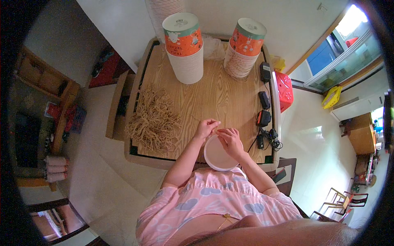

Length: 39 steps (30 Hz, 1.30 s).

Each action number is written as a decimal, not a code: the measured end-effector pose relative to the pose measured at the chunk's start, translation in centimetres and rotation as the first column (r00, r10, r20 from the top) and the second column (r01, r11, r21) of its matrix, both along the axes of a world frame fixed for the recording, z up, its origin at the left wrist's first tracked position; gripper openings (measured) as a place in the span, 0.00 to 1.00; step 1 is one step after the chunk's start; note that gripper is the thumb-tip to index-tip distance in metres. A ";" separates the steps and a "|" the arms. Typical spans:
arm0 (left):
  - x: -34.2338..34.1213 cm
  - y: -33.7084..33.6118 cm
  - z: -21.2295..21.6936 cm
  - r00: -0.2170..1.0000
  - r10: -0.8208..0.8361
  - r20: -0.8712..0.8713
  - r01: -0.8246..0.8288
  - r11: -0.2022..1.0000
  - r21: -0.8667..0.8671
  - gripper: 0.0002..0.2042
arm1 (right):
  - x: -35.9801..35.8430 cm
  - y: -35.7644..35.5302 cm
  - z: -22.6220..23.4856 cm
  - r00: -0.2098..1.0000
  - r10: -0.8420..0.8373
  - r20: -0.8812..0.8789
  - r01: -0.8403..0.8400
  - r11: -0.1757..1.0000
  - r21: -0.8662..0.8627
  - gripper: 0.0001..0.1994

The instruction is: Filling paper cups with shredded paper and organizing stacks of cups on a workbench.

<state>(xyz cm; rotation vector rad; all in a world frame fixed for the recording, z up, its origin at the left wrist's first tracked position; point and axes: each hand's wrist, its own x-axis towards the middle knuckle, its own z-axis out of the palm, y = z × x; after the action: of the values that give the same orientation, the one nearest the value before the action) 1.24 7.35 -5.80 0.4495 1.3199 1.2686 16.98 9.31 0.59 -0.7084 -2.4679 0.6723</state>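
Note:
A round white paper bucket [217, 156] sits at the near edge of the wooden table [221, 98], its open mouth facing up. My right hand [230, 140] rests over the bucket's rim with the fingers pinched. My left hand [206, 127] is just beyond the rim, its fingertips pinched too. Both hands meet on a thin tan string [216, 129] at the far side of the rim. A heap of the same tan strings [154, 119] lies on the left part of the table.
Two tall stacks of orange-and-white paper buckets [185, 49] [245, 47] stand at the back of the table. Black power adapters with cables [264, 119] line the right edge. A red plastic stool [284, 90] stands to the right, wooden shelving [53, 86] to the left.

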 end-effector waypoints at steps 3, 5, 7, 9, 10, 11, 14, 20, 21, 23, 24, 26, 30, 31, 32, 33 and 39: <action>-0.1 -0.2 0.3 0.998 -0.023 -0.056 0.022 1.000 -0.009 0.06 | 0.0 0.2 -0.8 0.999 -0.025 -0.032 0.025 1.000 -0.002 0.09; -0.2 -0.4 0.4 0.995 -0.078 -0.066 0.078 0.997 0.010 0.05 | 0.2 0.5 -1.3 0.997 -0.054 -0.049 0.055 0.998 0.012 0.09; 0.0 -0.7 0.3 0.992 -0.074 -0.099 0.075 0.997 0.004 0.06 | 0.0 0.6 -1.0 0.993 -0.105 -0.056 0.104 0.994 -0.017 0.09; 0.1 -0.8 0.0 0.989 -0.070 -0.131 0.071 0.997 0.000 0.06 | -0.2 0.7 -1.2 0.990 -0.124 -0.061 0.123 0.992 -0.021 0.08; 0.2 -0.8 -0.2 0.985 -0.067 -0.157 0.072 0.997 0.025 0.06 | -0.3 0.8 -1.3 0.988 -0.142 -0.067 0.141 0.990 -0.024 0.08; 0.3 -0.8 -0.5 0.981 -0.063 -0.182 0.073 0.996 0.051 0.06 | -0.5 0.8 -1.4 0.988 -0.141 -0.067 0.140 0.990 -0.024 0.08; 0.5 -0.6 -0.5 0.982 -0.050 -0.181 0.055 0.998 0.018 0.06 | -0.9 1.2 -2.0 0.978 -0.203 -0.053 0.200 0.978 -0.062 0.06; 0.8 -0.2 -1.3 0.948 0.023 -0.317 -0.010 0.999 0.044 0.07 | -1.7 1.7 -2.1 0.951 -0.309 -0.015 0.303 0.940 -0.157 0.05; 0.8 -0.1 -1.4 0.949 0.022 -0.316 -0.009 0.999 0.043 0.07 | -1.8 1.9 -2.2 0.953 -0.302 -0.005 0.299 0.946 -0.126 0.06; 0.9 0.0 -1.7 0.916 0.003 -0.400 0.004 1.000 0.016 0.07 | -1.7 2.3 -2.4 0.955 -0.297 0.006 0.296 0.950 -0.095 0.06; 0.8 0.0 -1.9 0.917 0.005 -0.400 0.002 1.000 0.016 0.07 | -1.8 2.4 -2.4 0.963 -0.268 0.033 0.270 0.961 -0.067 0.06; 0.8 0.1 -2.4 0.898 -0.017 -0.439 0.029 0.999 0.020 0.07 | -1.8 2.4 -2.4 0.970 -0.237 0.060 0.240 0.970 -0.040 0.06; 1.3 0.1 -2.2 0.906 0.029 -0.423 0.007 0.996 0.085 0.07 | -1.6 2.8 -1.7 0.970 -0.242 -0.027 0.241 0.970 -0.043 0.05; 1.3 0.2 -2.1 0.912 0.021 -0.409 0.014 0.996 0.083 0.07 | -1.5 2.8 -1.6 0.964 -0.253 -0.076 0.250 0.967 -0.052 0.05; 1.4 0.2 -2.0 0.919 0.013 -0.395 0.021 0.997 0.081 0.06 | -1.4 2.9 -1.7 0.964 -0.254 -0.074 0.251 0.967 -0.052 0.05; 1.4 0.2 -2.0 0.919 0.013 -0.395 0.020 0.997 0.080 0.06 | -1.2 2.9 -1.8 0.965 -0.253 -0.073 0.246 0.966 -0.084 0.05; 1.3 0.2 -2.7 0.918 -0.012 -0.397 0.024 0.999 0.025 0.06 | -0.6 3.0 -2.5 0.960 -0.274 -0.050 0.206 0.821 -0.532 0.04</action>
<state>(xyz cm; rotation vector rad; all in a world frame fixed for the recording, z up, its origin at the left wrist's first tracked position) 2.51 7.56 -8.51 0.7701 1.6321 1.2215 16.40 12.28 -1.95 -1.1197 -2.0318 1.2667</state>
